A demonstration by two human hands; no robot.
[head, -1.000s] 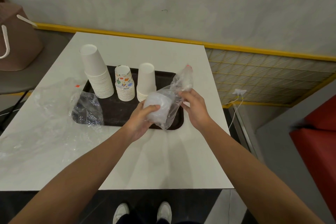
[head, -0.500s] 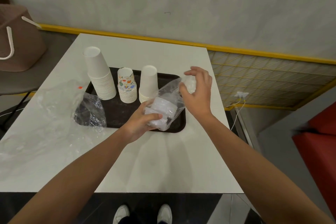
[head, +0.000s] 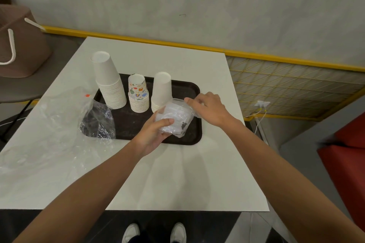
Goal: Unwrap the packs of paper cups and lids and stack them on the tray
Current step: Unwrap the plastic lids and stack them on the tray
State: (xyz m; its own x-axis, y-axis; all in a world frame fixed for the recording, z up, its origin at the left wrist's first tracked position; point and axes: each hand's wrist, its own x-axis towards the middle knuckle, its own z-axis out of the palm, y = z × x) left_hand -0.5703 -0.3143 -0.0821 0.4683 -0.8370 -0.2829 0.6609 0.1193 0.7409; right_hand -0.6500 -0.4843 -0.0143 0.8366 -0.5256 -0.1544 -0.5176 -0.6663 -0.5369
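Observation:
A dark brown tray [head: 194, 89] lies on the white table [head: 177, 173]. On it stand a tall stack of white cups [head: 109, 83], a shorter stack of printed cups [head: 138, 93] and another white cup stack [head: 161, 89]. Over the tray's right part my left hand [head: 152, 134] grips a pack of white lids in clear plastic wrap [head: 175, 118] from below. My right hand [head: 207, 107] pinches the wrap at the pack's upper right end.
Crumpled clear plastic wrappers [head: 96, 120] lie over the tray's left end and across the left of the table. A brown bag with a white handle [head: 19, 43] sits at far left. A red seat [head: 347, 156] is at right, a yellow wire grid [head: 292, 89] beyond the table.
My right hand has come down from the raised end of the wrap to the pack itself. The loose plastic tail is gathered in, and the pack sits lower over the tray.

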